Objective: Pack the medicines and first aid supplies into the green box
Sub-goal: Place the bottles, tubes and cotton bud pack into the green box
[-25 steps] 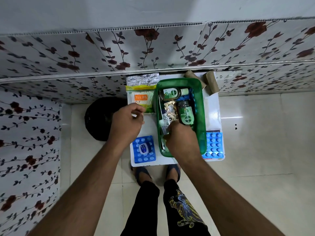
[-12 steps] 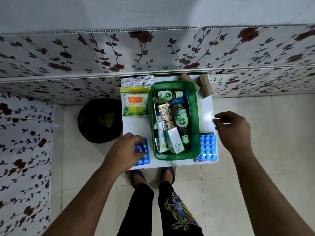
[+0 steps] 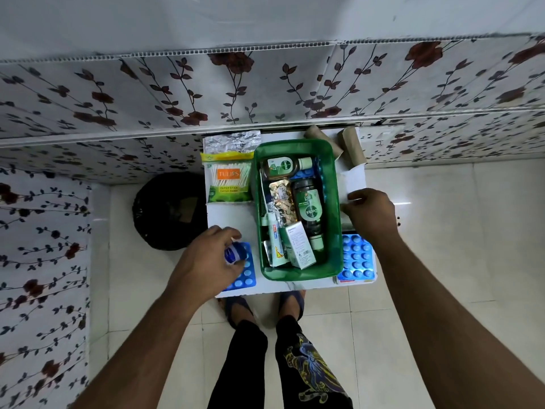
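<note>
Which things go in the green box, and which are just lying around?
For the job: green box, small blue jar in the left hand, cotton swab pack, blue pill sheets, silver foil strip, brown bandage rolls.

Just lying about: black bag on the floor, sandals.

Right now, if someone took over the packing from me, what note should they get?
Left hand: closed on the small blue jar over the left blue pill strip.
Right hand: at the table's right edge, touching something white; grip unclear.
Green box: holds two Dettol bottles, tube, carton, foil strips.
Left to pack: jar, both blue strips, cotton swabs, foil pack, two brown rolls.
</note>
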`<state>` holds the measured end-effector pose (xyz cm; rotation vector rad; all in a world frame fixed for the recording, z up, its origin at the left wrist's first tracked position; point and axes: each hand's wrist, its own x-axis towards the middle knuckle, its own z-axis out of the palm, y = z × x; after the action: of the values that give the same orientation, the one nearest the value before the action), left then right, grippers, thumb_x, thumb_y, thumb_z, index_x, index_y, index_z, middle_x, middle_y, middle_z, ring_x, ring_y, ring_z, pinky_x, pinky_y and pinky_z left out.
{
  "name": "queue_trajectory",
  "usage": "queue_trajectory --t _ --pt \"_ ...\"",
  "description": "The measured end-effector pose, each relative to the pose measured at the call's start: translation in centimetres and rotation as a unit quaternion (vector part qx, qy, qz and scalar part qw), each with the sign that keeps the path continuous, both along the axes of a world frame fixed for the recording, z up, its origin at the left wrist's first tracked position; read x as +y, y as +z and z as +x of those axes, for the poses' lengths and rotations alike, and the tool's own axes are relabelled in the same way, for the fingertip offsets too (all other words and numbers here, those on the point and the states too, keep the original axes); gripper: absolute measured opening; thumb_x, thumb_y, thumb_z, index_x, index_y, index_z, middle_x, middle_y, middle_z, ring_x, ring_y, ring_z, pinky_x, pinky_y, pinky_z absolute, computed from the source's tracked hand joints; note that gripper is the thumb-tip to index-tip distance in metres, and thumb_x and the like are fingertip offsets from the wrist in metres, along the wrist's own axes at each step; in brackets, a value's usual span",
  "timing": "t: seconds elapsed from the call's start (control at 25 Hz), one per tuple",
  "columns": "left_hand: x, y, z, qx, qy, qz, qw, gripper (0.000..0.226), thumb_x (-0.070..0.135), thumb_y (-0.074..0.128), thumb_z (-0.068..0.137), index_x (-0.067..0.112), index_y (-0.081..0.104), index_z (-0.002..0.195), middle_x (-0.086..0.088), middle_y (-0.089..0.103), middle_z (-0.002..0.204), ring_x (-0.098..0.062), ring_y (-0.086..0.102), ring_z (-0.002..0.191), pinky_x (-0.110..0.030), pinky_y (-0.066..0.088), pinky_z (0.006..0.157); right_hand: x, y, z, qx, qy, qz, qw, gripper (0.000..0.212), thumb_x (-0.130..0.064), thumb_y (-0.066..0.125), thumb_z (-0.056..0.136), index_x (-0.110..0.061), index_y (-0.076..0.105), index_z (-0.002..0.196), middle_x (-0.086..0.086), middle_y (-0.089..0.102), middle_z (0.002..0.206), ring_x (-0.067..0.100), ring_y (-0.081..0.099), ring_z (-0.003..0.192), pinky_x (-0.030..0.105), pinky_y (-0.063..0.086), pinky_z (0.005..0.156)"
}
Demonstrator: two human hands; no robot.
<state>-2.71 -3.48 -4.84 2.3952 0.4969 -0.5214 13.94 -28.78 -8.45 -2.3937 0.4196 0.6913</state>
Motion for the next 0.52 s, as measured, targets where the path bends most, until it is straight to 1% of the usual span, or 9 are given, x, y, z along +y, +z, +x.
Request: queue_trajectory --t 0.08,0.12,0.16,0.2,0.24,0.28,0.36,0.44,0.52 --pt "0.2 2.8 1.5 -0.080 0.068 -0.003 0.994 0.049 0.023 0.084 0.069 0.019 0.065 0.114 0.005 0.062 0.095 -0.010 0.060 0.083 -0.025 0.051 0.075 -0.5 0.2 0.0 0.011 -0.028 0.023 0.999 0.030 -0.017 0.076 0.078 -0.014 0.072 0.107 0.005 0.072 0.098 0.025 0.067 0.093 0.023 0.047 0.063" --pt "0.1 4.3 2.5 -0.121 0.089 -0.007 0.989 0.049 0.022 0.084 0.069 0.018 0.066 0.114 0.005 0.064 0.095 -0.009 0.061 0.082 -0.025 0.052 0.075 -0.7 0.4 -0.1 0.015 -0.043 0.033 0.998 0.027 -0.016 0.076 0.078 -0.014 0.072 0.104 0.003 0.071 0.093 0.025 0.067 0.091 0.024 0.050 0.062" --pt "-0.4 5.5 3.7 -0.152 0.092 -0.016 0.984 0.047 0.022 0.084 0.069 0.016 0.067 0.113 0.004 0.066 0.097 -0.009 0.063 0.083 -0.025 0.053 0.076 -1.0 0.5 -0.2 0.018 -0.055 0.041 0.997 0.023 -0.016 0.076 0.077 -0.015 0.072 0.100 0.002 0.070 0.090 0.026 0.068 0.089 0.029 0.054 0.066" --pt "-1.2 6.3 5.2 -0.168 0.075 -0.027 0.983 0.047 0.023 0.083 0.070 0.015 0.068 0.114 0.002 0.067 0.099 -0.010 0.064 0.084 -0.026 0.054 0.078 -1.3 0.6 -0.3 0.021 -0.064 0.047 0.997 0.020 -0.016 0.077 0.077 -0.015 0.072 0.096 0.001 0.071 0.087 0.026 0.069 0.088 0.035 0.057 0.072" --pt "-2.2 6.8 6.6 -0.168 0.043 -0.034 0.984 0.048 0.024 0.083 0.072 0.015 0.068 0.116 0.001 0.067 0.102 -0.012 0.064 0.086 -0.029 0.056 0.080 -1.5 0.7 -0.5 0.021 -0.067 0.048 0.996 0.017 -0.017 0.076 0.076 -0.016 0.072 0.093 0.000 0.071 0.085 0.026 0.069 0.087 0.037 0.057 0.076" --pt "-3.4 6.8 8.1 -0.155 0.002 -0.029 0.988 0.049 0.026 0.081 0.074 0.016 0.066 0.119 0.000 0.067 0.106 -0.015 0.064 0.089 -0.031 0.055 0.084 -1.7 0.8 -0.7 0.015 -0.068 0.047 0.996 0.015 -0.017 0.076 0.076 -0.016 0.072 0.090 -0.001 0.071 0.084 0.025 0.069 0.086 0.036 0.055 0.076" --pt "-5.6 5.6 11.1 -0.130 -0.056 0.006 0.990 0.050 0.027 0.077 0.078 0.016 0.062 0.125 -0.002 0.066 0.113 -0.019 0.063 0.096 -0.031 0.052 0.088 -2.2 1.1 -0.9 -0.008 -0.082 0.051 0.995 0.013 -0.015 0.074 0.076 -0.015 0.071 0.089 -0.001 0.070 0.081 0.024 0.068 0.083 0.029 0.049 0.071" --pt "-7.0 3.6 13.4 -0.115 -0.068 0.030 0.991 0.047 0.024 0.075 0.081 0.015 0.060 0.124 -0.003 0.066 0.115 -0.020 0.063 0.097 -0.032 0.051 0.088 -2.5 1.7 -0.8 -0.027 -0.103 0.064 0.992 0.016 -0.014 0.073 0.076 -0.014 0.071 0.092 0.000 0.071 0.083 0.023 0.068 0.082 0.025 0.045 0.064" --pt "-7.6 1.7 15.0 -0.110 -0.065 0.049 0.991 0.042 0.021 0.076 0.080 0.013 0.062 0.119 -0.004 0.067 0.112 -0.020 0.063 0.095 -0.034 0.052 0.085 -2.8 2.2 -0.7 -0.039 -0.120 0.076 0.989 0.021 -0.015 0.073 0.076 -0.015 0.071 0.097 0.001 0.073 0.087 0.021 0.069 0.083 0.027 0.049 0.069"
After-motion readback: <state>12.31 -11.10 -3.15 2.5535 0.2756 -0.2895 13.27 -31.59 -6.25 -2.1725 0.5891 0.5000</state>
